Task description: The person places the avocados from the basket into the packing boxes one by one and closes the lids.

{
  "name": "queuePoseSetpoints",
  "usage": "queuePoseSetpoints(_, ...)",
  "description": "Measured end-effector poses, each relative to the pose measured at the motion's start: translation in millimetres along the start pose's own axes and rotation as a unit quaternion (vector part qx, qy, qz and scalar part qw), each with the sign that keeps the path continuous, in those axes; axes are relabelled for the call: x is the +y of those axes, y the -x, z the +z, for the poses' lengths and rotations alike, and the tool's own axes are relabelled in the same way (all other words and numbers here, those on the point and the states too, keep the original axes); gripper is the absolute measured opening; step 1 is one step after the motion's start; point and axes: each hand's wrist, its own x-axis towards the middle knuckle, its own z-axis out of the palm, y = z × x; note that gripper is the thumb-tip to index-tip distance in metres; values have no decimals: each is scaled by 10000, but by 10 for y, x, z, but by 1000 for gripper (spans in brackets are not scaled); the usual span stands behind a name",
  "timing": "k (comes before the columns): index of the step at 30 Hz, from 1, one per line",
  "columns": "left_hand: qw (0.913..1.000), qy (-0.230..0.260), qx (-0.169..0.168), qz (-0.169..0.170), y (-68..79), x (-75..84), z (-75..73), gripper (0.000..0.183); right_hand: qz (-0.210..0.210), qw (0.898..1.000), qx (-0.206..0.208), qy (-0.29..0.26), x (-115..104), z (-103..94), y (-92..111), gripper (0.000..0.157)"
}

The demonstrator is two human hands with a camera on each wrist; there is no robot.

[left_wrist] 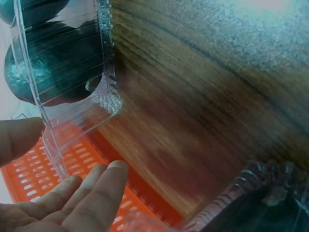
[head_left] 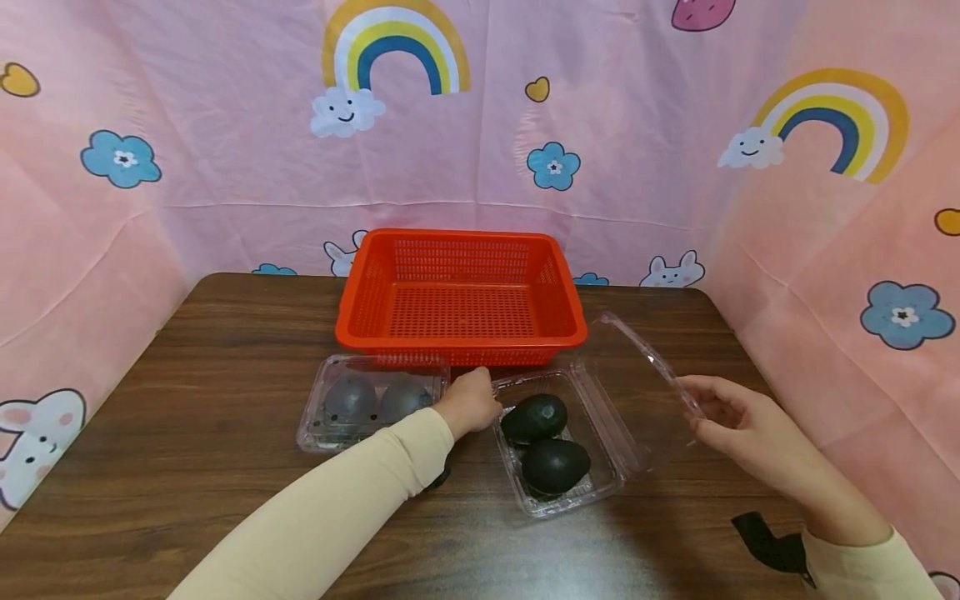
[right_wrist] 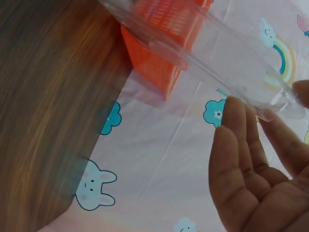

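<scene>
Two dark green avocados (head_left: 553,466) lie in the base of an open clear plastic clamshell box (head_left: 542,505). At its far left corner my left hand (head_left: 471,403) pinches the rim; in the left wrist view the thumb (left_wrist: 19,140) is on one side of the plastic and the fingers (left_wrist: 96,198) are on the other. My right hand (head_left: 738,425) holds the free edge of the box's raised lid (head_left: 648,354) between thumb and fingers. Through the transparent lid (right_wrist: 212,67), the right wrist view shows the basket and backdrop.
A closed clear clamshell (head_left: 315,421) with two dark avocados inside stands left of my left hand. Behind both boxes sits a red plastic basket (head_left: 461,342) with slotted walls. The brown wooden table (head_left: 232,350) ends at a pink patterned cloth (head_left: 480,150).
</scene>
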Motion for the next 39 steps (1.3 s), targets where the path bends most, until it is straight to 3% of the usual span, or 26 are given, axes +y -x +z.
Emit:
queuePoseSetpoints(9,9998,158,125,-25,24,-36,12,30,-266,9993,-55,264,-64,42,-12,44)
queuePoseSetpoints(26,9997,228,-31,-103,72,-63,16,30,-1176,9923,-286,249,-142,132,-32,44)
queuePoseSetpoints(29,9997,177,-64,-128,85,-58,27,30,-1190,9918,-386,260,-156,141,-40,43)
queuePoseSetpoints(39,9974,656,-214,-199,137,-37,70,27,-1238,9907,-531,187,-184,166,-57,41)
